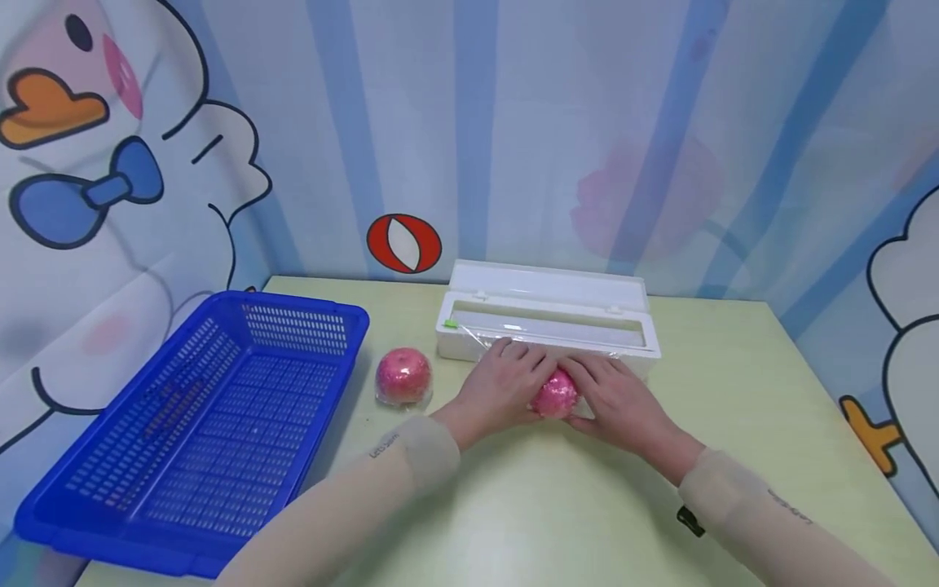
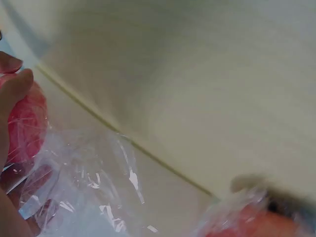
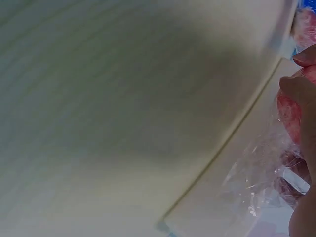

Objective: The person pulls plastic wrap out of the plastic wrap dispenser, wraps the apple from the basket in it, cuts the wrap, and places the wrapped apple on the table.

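A pinkish-red apple (image 1: 555, 396) sits between my two hands in front of a white cling film dispenser (image 1: 456, 347). My left hand (image 1: 504, 383) grips its left side, and my right hand (image 1: 622, 401) grips the right, thumbs toward me. Clear cling film (image 2: 94, 182) hangs loose and crinkled around the fruit in the left wrist view. In the right wrist view, film (image 3: 252, 173) spreads beneath the fingers. The dispenser's lid (image 1: 550, 284) stands raised at the back, with a green slider (image 1: 451, 324) at the left end of its slot.
Left of my hands stands another apple (image 1: 404, 377), wrapped in film. A blue plastic basket (image 1: 359, 322) with slotted walls takes up the table's left side. Behind the pale table (image 1: 734, 367) hangs a printed cloth (image 1: 513, 163).
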Tool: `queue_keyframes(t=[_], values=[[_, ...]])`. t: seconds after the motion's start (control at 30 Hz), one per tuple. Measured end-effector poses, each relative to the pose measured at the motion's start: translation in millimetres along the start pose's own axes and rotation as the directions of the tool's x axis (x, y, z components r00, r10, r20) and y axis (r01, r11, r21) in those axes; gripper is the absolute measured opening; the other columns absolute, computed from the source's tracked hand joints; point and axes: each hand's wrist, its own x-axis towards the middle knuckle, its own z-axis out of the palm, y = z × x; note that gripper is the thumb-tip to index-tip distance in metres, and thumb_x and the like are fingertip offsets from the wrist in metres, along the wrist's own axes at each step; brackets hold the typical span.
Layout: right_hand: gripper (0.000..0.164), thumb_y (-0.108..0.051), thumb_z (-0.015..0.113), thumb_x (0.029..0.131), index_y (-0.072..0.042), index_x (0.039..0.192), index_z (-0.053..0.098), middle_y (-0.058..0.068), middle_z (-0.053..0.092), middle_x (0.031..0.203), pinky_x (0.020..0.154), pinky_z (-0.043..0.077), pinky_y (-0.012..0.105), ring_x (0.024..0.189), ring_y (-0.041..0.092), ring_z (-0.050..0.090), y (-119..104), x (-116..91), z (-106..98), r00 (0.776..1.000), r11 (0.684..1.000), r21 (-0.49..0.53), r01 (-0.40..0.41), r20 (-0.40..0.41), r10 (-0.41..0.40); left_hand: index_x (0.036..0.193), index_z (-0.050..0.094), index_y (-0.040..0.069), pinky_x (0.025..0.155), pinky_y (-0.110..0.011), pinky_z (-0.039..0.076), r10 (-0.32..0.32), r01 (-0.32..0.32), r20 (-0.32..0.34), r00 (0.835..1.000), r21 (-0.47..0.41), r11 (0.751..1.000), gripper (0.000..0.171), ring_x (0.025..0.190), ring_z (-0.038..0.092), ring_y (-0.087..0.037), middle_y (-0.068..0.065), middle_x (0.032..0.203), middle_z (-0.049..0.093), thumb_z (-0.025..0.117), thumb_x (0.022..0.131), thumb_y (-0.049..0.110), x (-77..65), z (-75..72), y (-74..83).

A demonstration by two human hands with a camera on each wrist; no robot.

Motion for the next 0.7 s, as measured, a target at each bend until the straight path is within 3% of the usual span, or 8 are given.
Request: queue_keyframes(t=[0.13, 0.33, 0.53, 0.7], values=[[0.096, -0.033, 0.1, 0.074, 0.002, 0.149, 0.051, 0.021, 0.059, 0.143, 0.105, 0.054, 0.055, 0.129, 0.04, 0.06, 1.3, -4.7, 12.5, 1.0, 1.0, 0.023, -0.003, -0.013, 0.003, 0.15, 0.052, 0.019, 0.115, -0.041, 0.046, 0.015, -0.012, -0.049, 0.999, 0.05, 0.999, 0.077, 0.132, 0.055, -0.02, -0.001, 0.142, 0.058, 0.076, 0.092, 0.063, -0.9, 16.5, 1.4], [0.094, -0.023, 0.098, 0.076, 0.004, 0.151, 0.048, 0.023, 0.056, 0.146, 0.099, 0.057, 0.054, 0.129, 0.04, 0.059, 3.6, -8.4, 21.8, 1.0, 0.998, 0.055, -0.013, -0.022, 0.014, 0.143, 0.054, 0.018, 0.114, -0.042, 0.049, 0.049, -0.035, -0.112, 0.993, 0.128, 0.991, 0.052, 0.129, 0.056, -0.02, -0.002, 0.14, 0.056, 0.074, 0.101, 0.041, 1.5, 32.4, 4.1], [0.091, -0.024, 0.098, 0.077, 0.003, 0.15, 0.049, 0.022, 0.054, 0.147, 0.099, 0.058, 0.051, 0.13, 0.038, 0.059, 5.6, -8.9, 22.9, 1.0, 0.997, 0.071, -0.017, 0.003, 0.017, 0.147, 0.052, 0.016, 0.117, -0.044, 0.048, 0.048, -0.034, -0.091, 0.995, 0.15, 0.988, 0.056, 0.132, 0.055, -0.023, -0.005, 0.143, 0.054, 0.075, 0.101, 0.036, 2.7, 32.1, 4.7], [0.092, -0.027, 0.096, 0.08, 0.003, 0.153, 0.048, 0.022, 0.054, 0.15, 0.102, 0.057, 0.052, 0.133, 0.039, 0.059, 6.5, -10.9, 18.5, 0.999, 0.996, 0.086, -0.018, 0.051, 0.013, 0.152, 0.049, 0.017, 0.12, -0.046, 0.043, 0.038, -0.037, -0.034, 0.999, 0.043, 0.998, 0.07, 0.138, 0.051, -0.022, -0.003, 0.147, 0.053, 0.076, 0.097, 0.05, 0.9, 28.6, 2.1]])
